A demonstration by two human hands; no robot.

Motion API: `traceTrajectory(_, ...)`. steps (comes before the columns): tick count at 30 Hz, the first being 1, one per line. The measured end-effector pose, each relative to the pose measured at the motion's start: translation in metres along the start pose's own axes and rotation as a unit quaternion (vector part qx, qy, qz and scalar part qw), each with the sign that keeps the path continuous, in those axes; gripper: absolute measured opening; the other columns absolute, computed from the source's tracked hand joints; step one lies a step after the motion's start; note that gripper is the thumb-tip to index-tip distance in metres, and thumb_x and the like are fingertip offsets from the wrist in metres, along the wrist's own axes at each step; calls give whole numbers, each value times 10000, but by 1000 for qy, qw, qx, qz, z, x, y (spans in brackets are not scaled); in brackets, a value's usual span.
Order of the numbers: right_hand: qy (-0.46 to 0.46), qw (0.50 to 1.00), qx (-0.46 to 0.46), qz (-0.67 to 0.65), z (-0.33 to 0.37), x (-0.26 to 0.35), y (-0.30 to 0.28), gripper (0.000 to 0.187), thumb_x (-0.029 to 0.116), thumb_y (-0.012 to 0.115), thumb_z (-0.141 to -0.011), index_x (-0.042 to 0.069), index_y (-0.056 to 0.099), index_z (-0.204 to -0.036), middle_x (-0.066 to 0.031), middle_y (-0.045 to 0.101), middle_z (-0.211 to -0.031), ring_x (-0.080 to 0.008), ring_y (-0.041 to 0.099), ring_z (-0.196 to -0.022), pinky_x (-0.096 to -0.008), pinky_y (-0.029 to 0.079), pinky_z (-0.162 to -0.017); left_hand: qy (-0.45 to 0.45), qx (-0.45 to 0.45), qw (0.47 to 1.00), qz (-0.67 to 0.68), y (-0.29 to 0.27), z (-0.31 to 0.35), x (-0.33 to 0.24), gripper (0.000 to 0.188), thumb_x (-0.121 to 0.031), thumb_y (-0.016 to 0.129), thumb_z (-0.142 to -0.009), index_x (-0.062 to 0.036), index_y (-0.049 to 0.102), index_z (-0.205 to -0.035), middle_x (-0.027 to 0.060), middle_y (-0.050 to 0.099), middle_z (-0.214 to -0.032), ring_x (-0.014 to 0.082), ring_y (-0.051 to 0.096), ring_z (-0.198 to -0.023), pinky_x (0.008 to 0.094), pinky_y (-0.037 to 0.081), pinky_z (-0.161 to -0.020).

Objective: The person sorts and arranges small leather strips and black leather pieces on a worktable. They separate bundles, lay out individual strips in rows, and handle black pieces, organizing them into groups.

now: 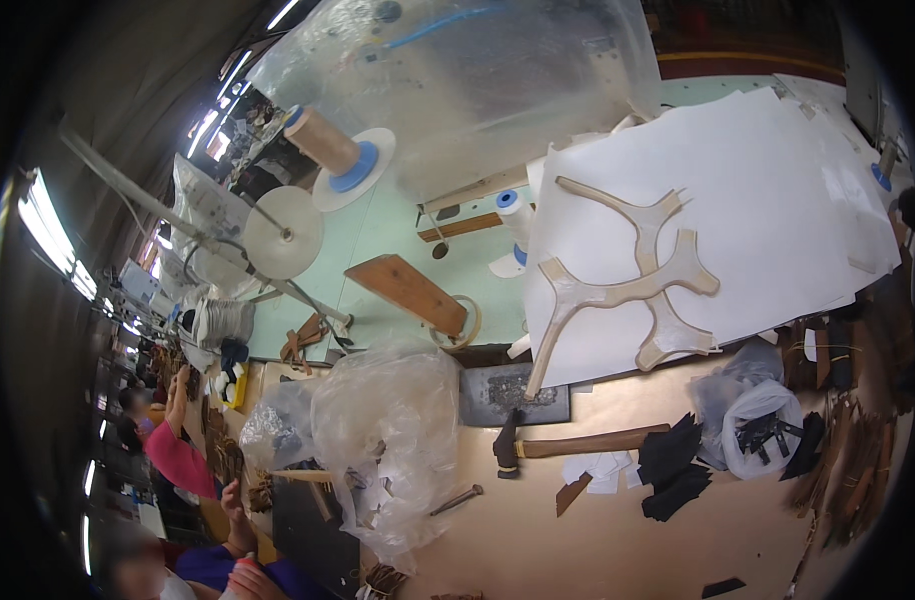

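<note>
Neither of my hands is in view. On the tan worktable lies a hammer with a dark head and a brown wooden handle. Its head lies just below a dark metal block. Black cut pieces lie by the handle's end, with small white pieces beside them. A metal punch-like rod lies to the left, near a crumpled clear plastic bag. Two beige branched pieces rest overlapping on large white sheets.
At the back, a green table holds thread cones, a brown wooden block and a thread stand. Bundles of brown strips and a bag of black pieces stand right. Co-workers are at the lower left.
</note>
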State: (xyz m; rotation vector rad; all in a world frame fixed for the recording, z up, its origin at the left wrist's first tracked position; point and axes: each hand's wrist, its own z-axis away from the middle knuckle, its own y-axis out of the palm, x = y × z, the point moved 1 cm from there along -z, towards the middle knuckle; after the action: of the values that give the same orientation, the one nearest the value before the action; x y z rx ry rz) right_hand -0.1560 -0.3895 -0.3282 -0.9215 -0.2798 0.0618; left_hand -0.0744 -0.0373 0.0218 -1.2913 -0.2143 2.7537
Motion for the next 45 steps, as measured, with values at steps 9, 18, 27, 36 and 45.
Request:
traceTrajectory(9,-62,997,-28,26,40,-52,-10,317,290,609,-918,27,680,-1079,-178,703,-974,-320,672,-855,-380,538,-781,66,22,994,82,-23,23,44,230,-221,549,-942,-9,512,-1021,111,606,-732,221,606,-634,364,526,-618)
traceTrajectory(18,-140,989,-17,32,102,-181,-51,326,297,617,-909,30,681,-1085,-186,704,-992,-336,677,-879,-391,541,-796,51,54,900,429,-8,47,86,201,-190,583,-915,-27,613,-1029,81,649,-947,229,625,-997,371,534,-859)
traceTrajectory(27,-293,953,30,79,164,-261,-130,342,299,632,-899,22,681,-1093,-203,693,-1062,-371,658,-975,-434,527,-856,-9,261,863,432,45,116,82,287,-73,525,-898,-53,507,-1184,94,626,-1063,274,531,-1254,442,513,-948)
traceTrajectory(36,-382,891,239,-51,293,-144,-235,309,287,665,-918,-2,706,-1020,-165,717,-900,-261,698,-810,-359,530,-741,4,254,848,465,36,113,100,364,-52,538,-846,-91,513,-1206,48,604,-996,219,573,-1039,441,517,-876)
traceTrajectory(45,-488,827,141,-240,355,-52,-239,179,179,689,-907,1,700,-923,-107,697,-774,-188,654,-680,-298,487,-618,29,239,869,432,30,99,105,387,-100,529,-865,-100,493,-1250,93,601,-1239,237,515,-1251,434,475,-968)
